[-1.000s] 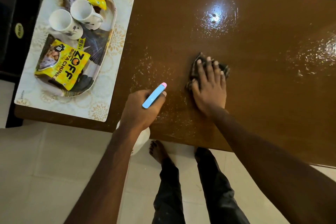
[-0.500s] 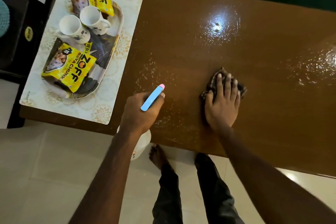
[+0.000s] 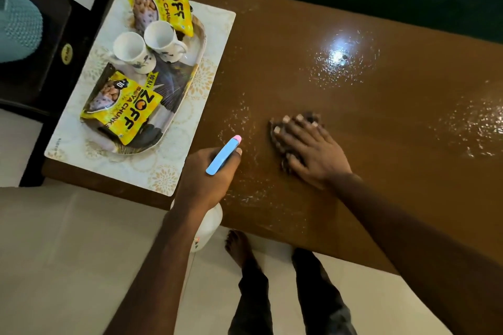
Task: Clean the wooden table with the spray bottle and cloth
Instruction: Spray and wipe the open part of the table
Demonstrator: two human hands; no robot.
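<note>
While left hand [image 3: 206, 179] grips spray bottle [image 3: 223, 155], right hand [image 3: 310, 149] flat on cloth [image 3: 310, 115]

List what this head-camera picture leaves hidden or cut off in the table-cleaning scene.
Head view:
dark cloth: mostly covered by the flat right hand; pattern unclear.
white plastic spray bottle with blue trigger: body largely behind the left hand and wrist; label unreadable.
brown wooden table: right end cut off by the frame edge.
</note>
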